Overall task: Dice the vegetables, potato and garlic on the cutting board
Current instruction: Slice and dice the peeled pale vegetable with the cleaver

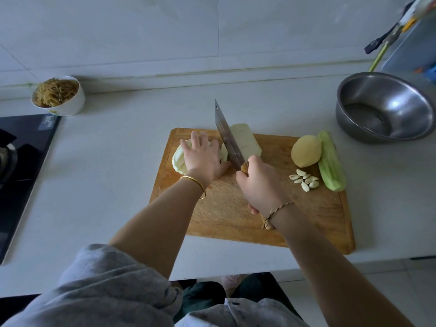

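On the cutting board the left hand lies flat, fingers spread, on a pale vegetable; the right hand grips the cleaver just beside it; potato, garlic cloves and green gourd lie right of that hand.
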`<act>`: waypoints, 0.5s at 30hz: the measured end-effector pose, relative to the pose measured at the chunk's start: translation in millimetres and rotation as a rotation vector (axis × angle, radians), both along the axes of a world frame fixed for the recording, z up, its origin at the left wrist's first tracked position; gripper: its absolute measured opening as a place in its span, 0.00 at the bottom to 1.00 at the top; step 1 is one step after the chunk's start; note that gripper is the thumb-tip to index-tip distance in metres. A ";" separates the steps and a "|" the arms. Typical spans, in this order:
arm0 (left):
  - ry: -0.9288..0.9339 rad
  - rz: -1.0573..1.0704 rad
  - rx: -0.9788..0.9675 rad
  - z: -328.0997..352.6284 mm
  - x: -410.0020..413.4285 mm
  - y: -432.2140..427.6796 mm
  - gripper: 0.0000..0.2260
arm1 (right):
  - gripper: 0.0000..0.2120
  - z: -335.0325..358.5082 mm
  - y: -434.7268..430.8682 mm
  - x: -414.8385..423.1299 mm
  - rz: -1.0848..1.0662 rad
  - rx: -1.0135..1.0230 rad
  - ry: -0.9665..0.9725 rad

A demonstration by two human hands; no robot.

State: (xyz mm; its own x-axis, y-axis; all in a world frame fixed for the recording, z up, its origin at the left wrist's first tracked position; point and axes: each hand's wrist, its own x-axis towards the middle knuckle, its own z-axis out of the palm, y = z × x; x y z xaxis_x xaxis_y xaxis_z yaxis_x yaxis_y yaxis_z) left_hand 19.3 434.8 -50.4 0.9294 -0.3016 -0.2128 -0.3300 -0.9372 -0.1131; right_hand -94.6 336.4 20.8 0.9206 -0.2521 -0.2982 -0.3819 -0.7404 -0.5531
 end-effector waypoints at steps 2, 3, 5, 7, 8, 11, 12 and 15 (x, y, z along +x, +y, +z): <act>0.001 -0.007 -0.020 0.6 1.5 1.0 0.28 | 0.08 0.3 -0.4 0.4 -0.002 0.004 0.009; 0.006 -0.012 -0.031 1.1 2.0 1.9 0.27 | 0.08 -0.1 -0.7 0.8 -0.005 0.007 0.015; 0.011 -0.023 -0.053 1.5 1.8 3.7 0.23 | 0.07 -0.8 -1.3 1.6 -0.013 0.010 0.024; 0.008 -0.030 -0.078 0.9 0.6 5.1 0.20 | 0.07 -2.2 -1.6 2.2 -0.022 0.016 0.026; 0.005 -0.032 -0.096 0.1 0.3 5.7 0.19 | 0.07 -2.7 -1.6 2.4 -0.023 0.016 0.024; 0.009 -0.043 -0.129 -0.2 0.0 6.6 0.17 | 0.06 -2.8 -1.1 3.6 -0.015 0.000 0.018; 0.018 -0.044 -0.133 0.2 -0.1 6.9 0.17 | 0.06 -2.8 -1.0 4.0 -0.015 0.000 0.016; 0.041 -0.040 -0.148 2.3 -0.3 7.4 0.18 | 0.06 -2.8 -1.5 5.6 -0.013 0.009 0.020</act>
State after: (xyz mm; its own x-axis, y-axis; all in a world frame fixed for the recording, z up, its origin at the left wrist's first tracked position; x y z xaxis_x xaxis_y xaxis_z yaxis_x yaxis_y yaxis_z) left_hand 19.0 442.2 -48.1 0.9074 -0.3694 -0.2006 -0.3693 -0.9285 0.0392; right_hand -89.1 335.0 18.0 0.9109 -0.2614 -0.3194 -0.4030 -0.7300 -0.5520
